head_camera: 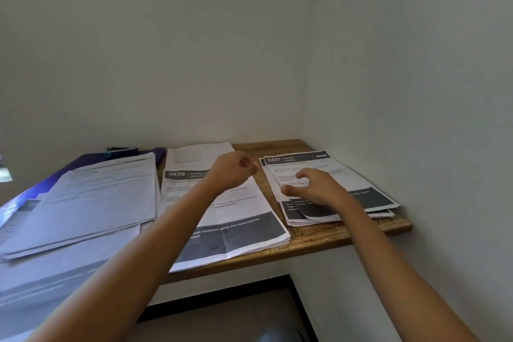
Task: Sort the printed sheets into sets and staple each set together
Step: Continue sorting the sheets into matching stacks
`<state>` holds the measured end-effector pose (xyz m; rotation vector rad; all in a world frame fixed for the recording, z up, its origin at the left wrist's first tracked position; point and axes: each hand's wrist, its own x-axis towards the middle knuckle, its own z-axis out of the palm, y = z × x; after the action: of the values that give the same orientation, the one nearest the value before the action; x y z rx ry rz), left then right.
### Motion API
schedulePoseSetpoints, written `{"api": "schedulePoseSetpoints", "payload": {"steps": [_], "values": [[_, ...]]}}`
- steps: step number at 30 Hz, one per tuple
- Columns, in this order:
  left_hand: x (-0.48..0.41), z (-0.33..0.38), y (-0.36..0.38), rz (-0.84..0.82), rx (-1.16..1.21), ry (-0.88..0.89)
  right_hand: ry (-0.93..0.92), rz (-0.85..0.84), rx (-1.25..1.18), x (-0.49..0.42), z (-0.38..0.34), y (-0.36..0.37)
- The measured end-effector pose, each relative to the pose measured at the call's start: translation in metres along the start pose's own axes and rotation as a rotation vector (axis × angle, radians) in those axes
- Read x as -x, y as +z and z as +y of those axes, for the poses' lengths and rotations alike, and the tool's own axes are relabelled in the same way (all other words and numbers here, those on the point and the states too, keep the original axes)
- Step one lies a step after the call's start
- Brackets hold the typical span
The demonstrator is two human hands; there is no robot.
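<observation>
Three groups of printed sheets lie on a wooden desk [313, 239]. A stack headed "2437 KITCHEN" [358, 175] sits at the right, fanned unevenly. A stack headed "3638" [236, 219] lies in the middle. Several text sheets [91, 197] spread over the left side. My right hand [316, 189] hovers over the 2437 stack with fingers spread and relaxed, holding nothing. My left hand [231, 171] is above the 3638 stack, fingers curled with nothing visible in them. A dark stapler [122, 149] rests at the back left by the wall.
A purple folder [83, 161] lies under the left sheets. Another white sheet [200, 157] lies behind the 3638 stack. Walls close the desk at the back and right. A dark-framed opening [222, 311] shows below the desk's front edge.
</observation>
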<state>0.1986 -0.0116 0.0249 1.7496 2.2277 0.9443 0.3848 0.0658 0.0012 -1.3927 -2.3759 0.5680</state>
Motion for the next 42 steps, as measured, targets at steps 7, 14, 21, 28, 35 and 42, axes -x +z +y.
{"api": "schedulePoseSetpoints", "payload": {"steps": [7, 14, 21, 28, 35, 42], "values": [[-0.013, -0.004, 0.053, -0.116, -0.087, 0.05, -0.046, -0.078, 0.042, 0.008, 0.012, 0.014], [-0.009, -0.014, 0.076, -0.053, -0.079, 0.059, -0.038, -0.152, 0.132, 0.002, 0.001, 0.01], [-0.01, -0.015, 0.078, -0.05, -0.047, 0.057, 0.017, -0.218, 0.247, -0.012, -0.012, 0.008], [-0.007, -0.015, 0.07, 0.097, 0.163, 0.086, -0.03, -0.241, 0.172, -0.015, -0.02, 0.006], [-0.006, -0.014, 0.061, 0.153, 0.465, -0.05, -0.043, -0.001, -0.047, -0.001, -0.007, 0.016], [-0.008, -0.015, 0.061, -0.002, 0.83, -0.188, -0.134, 0.265, -0.072, 0.028, -0.013, 0.03]]}}
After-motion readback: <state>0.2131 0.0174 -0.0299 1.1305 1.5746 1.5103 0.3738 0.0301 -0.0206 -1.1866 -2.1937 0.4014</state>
